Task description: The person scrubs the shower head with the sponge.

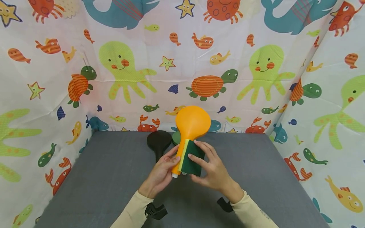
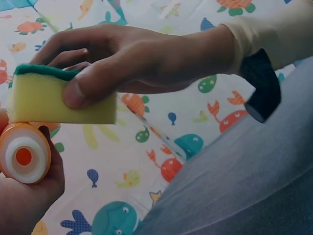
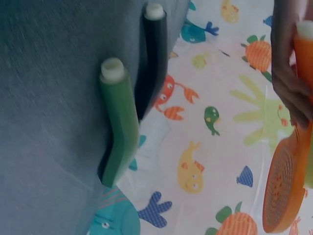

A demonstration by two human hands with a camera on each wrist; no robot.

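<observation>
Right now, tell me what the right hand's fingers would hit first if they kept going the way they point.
The right hand already presses the sponge; its fingers point left and away, so probably the orange handle behind it.

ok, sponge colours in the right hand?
Sponge: yellow foam with a dark green scouring layer; clearest in the left wrist view.

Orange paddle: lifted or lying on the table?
Lifted. The left hand grips the orange paddle by its handle above the grey table, while the right hand holds a sponge against it.
</observation>
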